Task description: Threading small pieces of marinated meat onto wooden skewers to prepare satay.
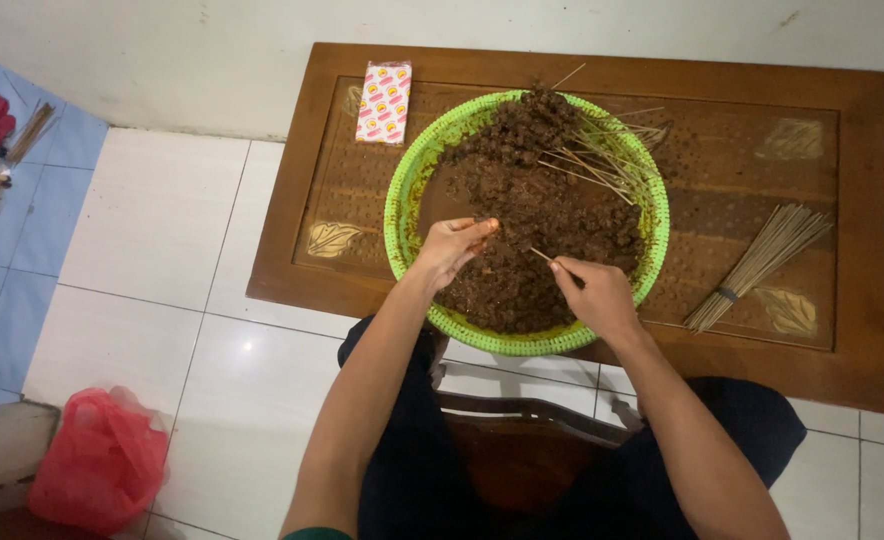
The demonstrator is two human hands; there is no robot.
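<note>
Sitting over a low wooden counter (862, 330), we had both hands inside a round green basket tray (399, 200) that took up the middle of the counter and reached its near edge. Our left hand (449, 247) was curled loosely over the brown, crumbly meat mixture (522, 200) that filled the tray, fingers bent in and pinching a small bit of it between thumb and fingertips. Our right hand (594, 293) was closed around a thin bamboo skewer (542, 256), gripped between thumb and forefinger, its free end pointing toward the left hand above the mixture. The two hands were near each other but apart.

More loose skewers (602, 160) lay across the mixture on the tray's far right side, some sticking out past the rim. A tied bundle of skewers (757, 265) rested on the counter toward its right edge, well apart from the tray. A small pink-and-white patterned packet (384, 102) lay near the far left corner of the counter, just beside the tray's rim.

On the white tiled floor (162, 210) a red plastic bag (97, 460) sat off to the left, well clear of the counter
</note>
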